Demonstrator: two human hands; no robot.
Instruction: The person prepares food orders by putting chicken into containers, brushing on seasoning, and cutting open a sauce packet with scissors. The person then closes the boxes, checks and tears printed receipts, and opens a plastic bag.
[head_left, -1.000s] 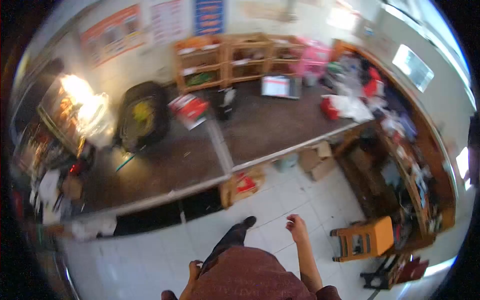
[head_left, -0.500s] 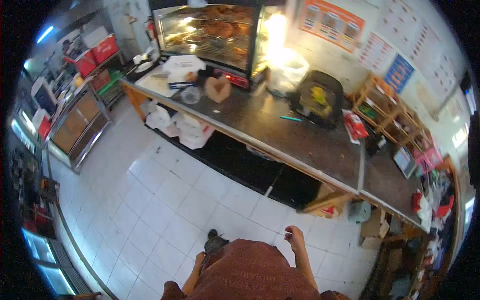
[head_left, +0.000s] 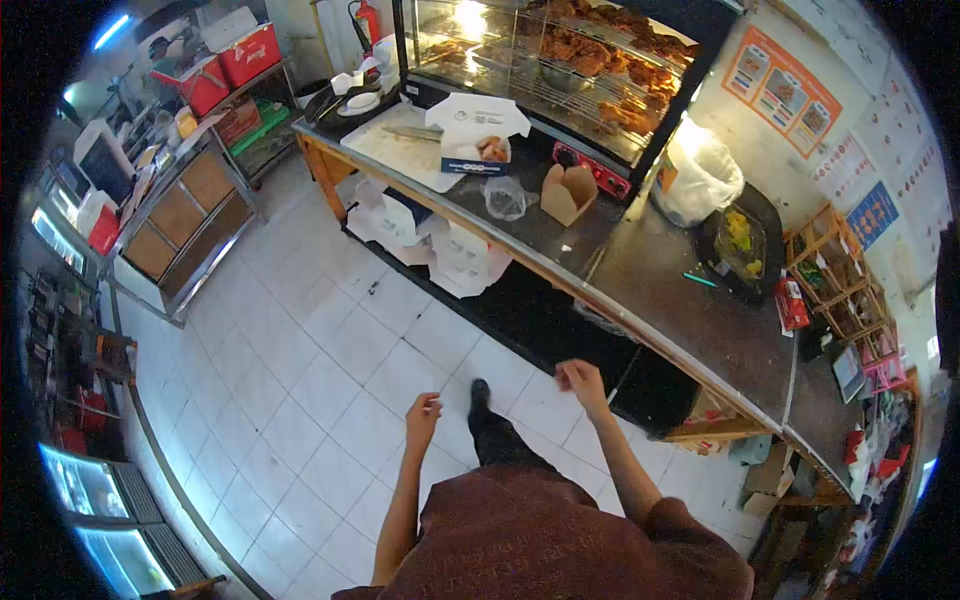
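The head view shows both hands above the tiled floor (head_left: 330,400), well apart from each other. The left hand (head_left: 423,418) is partly open, its fingers loosely bent. The right hand (head_left: 585,383) has curled fingers; I cannot tell whether they meet the thumb. It is the hand nearer the counter (head_left: 690,310), which runs ahead and off to the right. On the counter, a brown paper box (head_left: 568,195) stands beside a clear plastic bag (head_left: 508,198), near an open white box (head_left: 478,125). Behind them is a glass case (head_left: 575,65) of browned food.
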